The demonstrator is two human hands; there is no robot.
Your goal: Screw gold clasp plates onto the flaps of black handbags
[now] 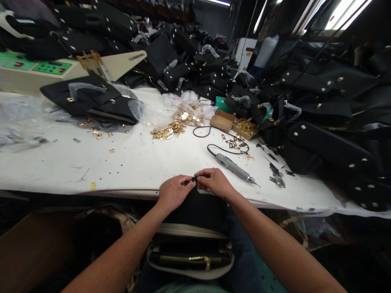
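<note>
A black bag [198,209] with a beige-edged opening and a gold zipper rests on my lap against the table edge. My left hand [175,191] pinches a small black piece [194,179] at the bag's far end, thumb and index finger closed on it. Opposite it, my right hand [214,181] has its fingertips closed at the same piece, with a bit of clear plastic below them. The fingers hide most of the piece. A grey electric screwdriver [233,166] lies on the table to the right of my hands.
Gold hardware [169,131] is heaped on the white table [122,175]. Behind it are an open cardboard box [222,121] and a box of small gold parts [246,128]. Black bags [330,142] crowd the right and back. A black cable curls near the screwdriver.
</note>
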